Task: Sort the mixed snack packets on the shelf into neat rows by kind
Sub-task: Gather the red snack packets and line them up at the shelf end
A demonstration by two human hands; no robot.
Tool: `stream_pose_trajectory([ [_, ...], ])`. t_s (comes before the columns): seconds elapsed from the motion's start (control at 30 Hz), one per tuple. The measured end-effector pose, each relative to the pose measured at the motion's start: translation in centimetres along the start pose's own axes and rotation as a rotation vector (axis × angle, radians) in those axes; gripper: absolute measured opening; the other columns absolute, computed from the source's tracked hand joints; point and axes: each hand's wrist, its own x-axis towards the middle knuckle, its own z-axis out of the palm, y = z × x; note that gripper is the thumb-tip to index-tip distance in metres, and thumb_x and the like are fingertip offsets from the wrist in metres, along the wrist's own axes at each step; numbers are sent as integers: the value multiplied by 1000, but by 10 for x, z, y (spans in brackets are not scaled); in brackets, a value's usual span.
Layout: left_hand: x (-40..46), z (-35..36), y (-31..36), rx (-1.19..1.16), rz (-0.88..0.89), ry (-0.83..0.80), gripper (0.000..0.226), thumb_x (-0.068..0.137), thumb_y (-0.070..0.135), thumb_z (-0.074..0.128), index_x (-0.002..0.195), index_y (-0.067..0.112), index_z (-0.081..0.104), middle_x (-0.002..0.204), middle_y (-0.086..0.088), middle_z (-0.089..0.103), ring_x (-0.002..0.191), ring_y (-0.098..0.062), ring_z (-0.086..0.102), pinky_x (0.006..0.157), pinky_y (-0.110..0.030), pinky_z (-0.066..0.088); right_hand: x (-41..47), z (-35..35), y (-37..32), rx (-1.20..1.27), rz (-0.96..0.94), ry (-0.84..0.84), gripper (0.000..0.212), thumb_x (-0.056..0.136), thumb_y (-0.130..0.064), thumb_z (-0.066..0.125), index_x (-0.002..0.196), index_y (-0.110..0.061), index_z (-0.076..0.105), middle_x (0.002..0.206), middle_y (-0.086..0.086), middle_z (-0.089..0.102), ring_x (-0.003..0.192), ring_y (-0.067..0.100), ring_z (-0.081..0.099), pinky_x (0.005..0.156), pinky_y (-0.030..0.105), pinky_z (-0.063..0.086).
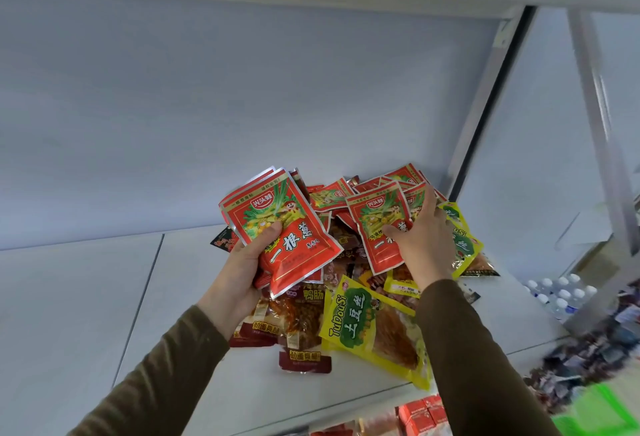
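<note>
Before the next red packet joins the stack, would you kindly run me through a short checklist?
1. Left hand grips the stack of red packets firmly: ok.
2. Stack is all one kind: cannot tell, only the top faces show.
3. Right hand has hold of the next red packet: ok, fingers lie on it, thumb at its front.
4. That packet matches the stack's print: ok.
5. Bare shelf to the left for a row: ok.
6. Yellow potato-shred packet and dark red packets sorted: not ok, still heaped.

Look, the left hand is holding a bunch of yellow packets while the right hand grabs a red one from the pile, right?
Not quite: the packets in the left hand are red packets, not yellow. The head view shows it. The right hand does take a red packet from the pile.
</note>
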Motion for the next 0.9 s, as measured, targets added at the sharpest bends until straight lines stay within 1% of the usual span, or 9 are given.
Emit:
stream_pose_trajectory([
  [0.13,-1,-2,1,6,-5,-4,58,83,36,80,136,20,62,122,-11,75,108,-35,74,91,-51,59,-1,-2,-4,164,-5,-60,103,84,-45,82,159,-36,11,149,8,47,112,30,68,63,27,52],
  [0.17,-1,-3,1,10,-6,-5,57,84,35,79,136,20,62,122,-10,75,108,-35,74,89,-50,60,0,-5,-4,253,-5,-72,101,84,-44,82,158,-40,13,150,5,46,111,27,69,62,26,54],
  [0.27,-2,-5,5,26,6,13,54,84,35,79,133,21,63,119,-10,76,102,-33,76,79,-46,63,0,-23,-19,616,-8,-79,98,82,-41,84,154,-48,18,145,-10,49,117,17,66,83,46,63],
  [0.37,-3,-9,10,57,38,25,53,83,35,78,132,20,63,117,-10,77,99,-32,77,75,-43,63,-6,-43,-56,983,9,-182,97,80,-35,86,154,-41,23,137,-13,52,117,14,66,91,43,60],
  [0.47,-5,-13,19,102,74,36,52,84,35,77,131,18,63,117,-11,77,96,-31,77,73,-42,64,-11,-46,-93,1160,6,-349,93,78,-32,88,150,-41,30,134,-6,57,113,19,70,90,43,60],
  [0.6,-10,-28,37,167,155,81,45,91,36,71,131,17,62,116,-9,77,97,-29,77,77,-41,64,-34,-15,-132,1179,33,-724,87,72,-35,90,144,-38,41,129,0,67,107,22,73,91,49,59],
  [0.73,-19,-60,62,291,225,186,35,101,44,58,121,16,63,107,-9,78,84,-22,78,67,-32,62,-71,28,-166,1158,44,-915,69,74,-32,90,134,-28,55,120,1,75,102,24,76,94,52,58],
  [0.83,-33,-96,79,348,278,252,51,105,53,47,134,13,58,119,-15,74,94,-30,77,77,-39,61,-100,54,-199,1130,36,-1026,68,71,-40,90,131,-29,59,116,0,76,106,24,74,102,54,53],
  [0.9,-51,-119,91,302,299,285,69,100,70,35,135,16,61,121,-13,75,102,-33,76,84,-44,61,-120,67,-224,1123,61,-1117,65,75,-39,87,132,-30,57,114,1,77,103,25,75,97,51,57],
])
